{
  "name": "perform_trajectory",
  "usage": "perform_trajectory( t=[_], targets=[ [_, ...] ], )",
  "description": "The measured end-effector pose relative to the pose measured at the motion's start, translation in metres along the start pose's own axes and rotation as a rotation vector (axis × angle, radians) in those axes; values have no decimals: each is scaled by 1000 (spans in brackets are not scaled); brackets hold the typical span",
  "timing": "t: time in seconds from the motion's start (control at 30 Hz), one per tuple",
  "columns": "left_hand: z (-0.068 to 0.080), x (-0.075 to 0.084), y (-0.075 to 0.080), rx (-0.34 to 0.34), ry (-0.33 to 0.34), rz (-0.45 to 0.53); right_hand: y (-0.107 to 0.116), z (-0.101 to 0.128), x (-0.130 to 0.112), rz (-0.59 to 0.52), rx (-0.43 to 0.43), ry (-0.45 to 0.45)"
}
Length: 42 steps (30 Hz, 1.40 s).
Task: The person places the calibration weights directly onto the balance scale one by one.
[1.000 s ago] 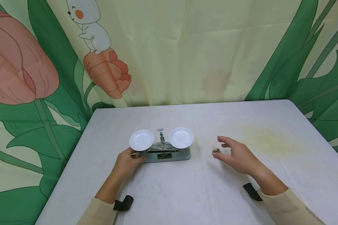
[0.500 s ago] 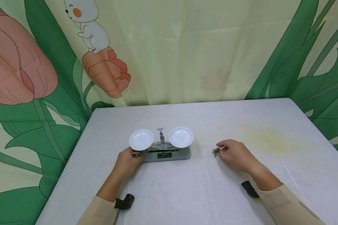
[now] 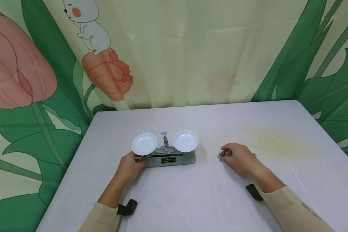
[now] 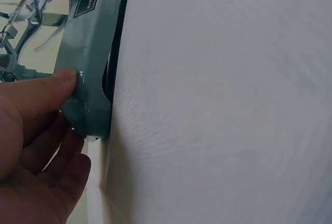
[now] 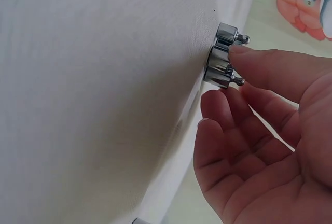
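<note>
A grey-green balance scale (image 3: 171, 159) with two white pans (image 3: 144, 143) (image 3: 185, 141) stands mid-table. My left hand (image 3: 139, 160) grips the left end of its base; in the left wrist view the thumb (image 4: 57, 81) presses the base's front (image 4: 91, 53) and the fingers curl beneath. To the right of the scale, a few small shiny metal weights (image 3: 220, 156) stand together on the cloth. My right hand (image 3: 224, 154) has curled over them. In the right wrist view the thumb (image 5: 254, 58) touches the weights (image 5: 222, 60) and a fingertip (image 5: 210, 99) lies just under the lower one.
A white cloth (image 3: 191, 199) covers the table, with a faint yellow stain (image 3: 266, 141) at the right. A tulip-print curtain (image 3: 191, 48) hangs right behind the far edge. Black camera mounts sit at both wrists (image 3: 127, 207) (image 3: 253, 192).
My right hand, spread open beside the weights a second ago, has drawn in and curled its fingertips onto them. The left hand has stayed on the scale's base.
</note>
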<state>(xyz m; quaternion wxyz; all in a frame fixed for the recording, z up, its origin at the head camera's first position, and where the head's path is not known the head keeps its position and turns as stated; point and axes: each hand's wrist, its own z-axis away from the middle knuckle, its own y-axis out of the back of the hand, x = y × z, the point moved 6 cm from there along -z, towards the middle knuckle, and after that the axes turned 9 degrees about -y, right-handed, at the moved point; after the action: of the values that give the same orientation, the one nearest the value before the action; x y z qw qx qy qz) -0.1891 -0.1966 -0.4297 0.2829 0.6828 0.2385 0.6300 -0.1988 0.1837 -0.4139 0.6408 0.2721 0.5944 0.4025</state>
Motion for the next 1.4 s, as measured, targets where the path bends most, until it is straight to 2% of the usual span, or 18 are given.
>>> perform_trajectory(
  t=[0.23, 0.73, 0.97, 1.17, 1.4],
  targets=[
    [0, 0, 1, -8, 12, -10, 0, -1, -2, 23, 17, 22],
    [0, 1, 3, -18, 6, -15, 3, -2, 0, 7, 41, 14],
    [0, 2, 3, -20, 7, -11, 2, -3, 1, 27, 23, -14],
    [1, 2, 4, -28, 15, -9, 11, 0, 0, 16, 105, -17],
    [1, 1, 3, -23, 11, -12, 23, 2, -9, -50, 186, 39]
  ],
)
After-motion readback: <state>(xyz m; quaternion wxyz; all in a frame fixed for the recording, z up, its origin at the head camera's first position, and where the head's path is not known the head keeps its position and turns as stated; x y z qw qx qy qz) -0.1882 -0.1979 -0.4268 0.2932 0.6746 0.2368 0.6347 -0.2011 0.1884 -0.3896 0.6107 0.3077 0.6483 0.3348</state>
